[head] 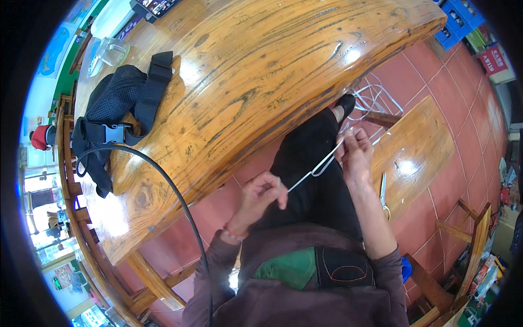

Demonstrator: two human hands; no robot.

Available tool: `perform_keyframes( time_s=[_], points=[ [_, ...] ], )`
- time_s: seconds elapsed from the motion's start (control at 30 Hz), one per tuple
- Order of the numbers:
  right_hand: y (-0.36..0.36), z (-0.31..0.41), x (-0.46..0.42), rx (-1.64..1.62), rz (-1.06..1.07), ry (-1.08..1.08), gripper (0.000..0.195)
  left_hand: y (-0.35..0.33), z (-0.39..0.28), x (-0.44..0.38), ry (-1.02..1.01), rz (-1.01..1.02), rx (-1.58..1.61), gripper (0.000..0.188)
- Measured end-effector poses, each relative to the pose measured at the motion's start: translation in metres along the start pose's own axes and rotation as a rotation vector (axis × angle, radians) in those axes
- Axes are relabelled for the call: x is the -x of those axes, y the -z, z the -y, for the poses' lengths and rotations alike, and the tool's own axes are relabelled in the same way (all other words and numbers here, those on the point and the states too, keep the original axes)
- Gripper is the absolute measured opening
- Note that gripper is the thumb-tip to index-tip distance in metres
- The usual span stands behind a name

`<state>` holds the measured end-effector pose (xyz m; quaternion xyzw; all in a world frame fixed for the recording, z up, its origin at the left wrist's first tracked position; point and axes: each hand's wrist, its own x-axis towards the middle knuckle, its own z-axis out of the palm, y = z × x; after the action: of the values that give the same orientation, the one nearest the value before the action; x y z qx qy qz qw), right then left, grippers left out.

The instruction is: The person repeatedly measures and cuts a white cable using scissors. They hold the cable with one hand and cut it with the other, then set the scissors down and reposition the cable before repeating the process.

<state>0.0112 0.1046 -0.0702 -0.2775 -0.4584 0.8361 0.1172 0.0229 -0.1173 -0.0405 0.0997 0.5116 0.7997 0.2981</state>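
Note:
A thin white cord or strip (301, 182) stretches between my hands above my lap, with a narrow loop near its middle. My left hand (264, 195) holds its lower end between the fingers. My right hand (354, 153) pinches the looped upper part, and a short tail shows past the fingers. Below and right of that hand, scissors (383, 195) lie on the wooden bench (425, 151), with small white scraps near them. A loose tangle of white strip (374, 98) rests on the tiled floor beside my foot.
The thick wooden table (229, 98) bears a black mesh strap bag (118, 94), a glass mug (114, 51) and a device with a screen (157, 8). A black cable (179, 196) crosses its near edge. A wooden stool (470, 241) and blue crate (459, 22) stand right.

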Motion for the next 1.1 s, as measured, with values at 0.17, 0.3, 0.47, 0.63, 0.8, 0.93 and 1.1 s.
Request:
perform_keyframes(
  time_s=[0.17,0.3,0.47,0.63,0.8,0.93,1.1],
  points=[
    [0.049,-0.003,-0.031,-0.096,-0.200,0.041,0.008,0.037,-0.013,0.041,0.249,-0.118,-0.100,0.007],
    [0.088,0.008,-0.040,-0.054,-0.293,0.117,0.008,0.083,-0.014,0.078,0.283,-0.132,-0.035,0.010],
    [0.147,0.004,-0.037,-0.044,-0.399,0.137,0.007,0.126,-0.012,0.120,0.302,-0.274,0.017,0.021],
    [0.186,0.004,-0.022,0.048,-0.561,0.120,0.005,0.158,-0.008,0.163,0.266,-0.439,0.121,0.020],
    [0.209,-0.019,-0.003,0.512,-0.587,0.159,0.010,0.153,-0.001,0.168,0.395,-0.457,0.172,0.016],
    [0.198,-0.029,0.018,1.549,-0.228,0.312,0.009,0.151,0.001,0.150,0.446,-0.350,0.064,0.013],
    [0.105,0.010,0.030,1.634,-0.152,0.770,0.025,0.128,-0.004,0.146,0.569,-0.328,-0.068,0.012]
  ],
)
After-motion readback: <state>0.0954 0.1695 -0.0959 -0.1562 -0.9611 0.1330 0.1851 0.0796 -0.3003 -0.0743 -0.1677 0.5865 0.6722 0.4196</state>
